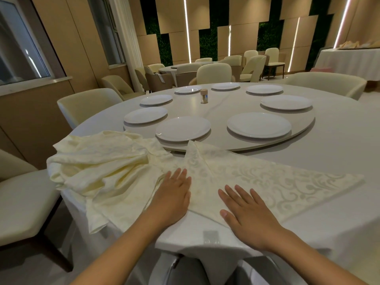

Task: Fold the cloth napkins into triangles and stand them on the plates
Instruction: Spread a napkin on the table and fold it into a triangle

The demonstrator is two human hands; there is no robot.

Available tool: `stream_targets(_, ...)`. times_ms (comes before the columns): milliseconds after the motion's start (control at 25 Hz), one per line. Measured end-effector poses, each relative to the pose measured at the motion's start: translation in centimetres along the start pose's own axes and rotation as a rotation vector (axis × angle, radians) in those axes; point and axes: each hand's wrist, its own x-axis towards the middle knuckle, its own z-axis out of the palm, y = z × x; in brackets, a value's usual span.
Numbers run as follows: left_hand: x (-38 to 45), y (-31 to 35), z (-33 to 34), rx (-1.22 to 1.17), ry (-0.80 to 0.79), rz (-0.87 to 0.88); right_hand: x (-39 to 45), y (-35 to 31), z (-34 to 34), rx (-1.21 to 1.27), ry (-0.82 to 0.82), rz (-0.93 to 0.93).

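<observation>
Left hand (172, 199): lying flat, fingers straight, pressing the napkin (257, 182).
Right hand (245, 218): lying flat likewise, near table edge (185, 246).
Napkin pile (98, 161): overhanging left edge.
Plates (183, 128): sitting far, apart.

Two bare forearms, no sleeves visible up to the frame edge. No watch, bracelet or rings seen on either wrist or fingers. Left hand (171, 199) at approx 7 o'clock from frame centre; right hand (246, 217) at approx 5 o'clock. Nails short, unpainted as far as can be told; thumbnail of right hand plainly visible at its 9 o'clock edge. Both hands ungloved. At 6 o'clock, btwn the forearms, a grey garment over the lap w/ a lighter strip or seam running along it, part hidden under white cloth; can't tell what kind of garment. No markings or logos seen on it.
</observation>
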Motion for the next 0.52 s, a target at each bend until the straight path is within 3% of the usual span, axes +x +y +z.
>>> stream_targets(120,-2.0,4.4,-0.1,-0.414,0.181,0.075,-0.4,1.0,-0.4,0.276,0.173,0.024)
stream_targets(240,-3.1,7.2,-0.1,-0.548,0.213,0.183,-1.9,2.9,-1.6,0.313,0.317,0.027)
stream_targets(320,-3.3,8.6,-0.2,-0.592,0.145,0.198,-3.3,3.9,-2.7,0.339,0.278,0.027)
stream_targets(520,-2.9,11.2,0.0,-0.414,0.072,0.113,-5.7,6.4,-3.4,0.491,0.152,-0.004)
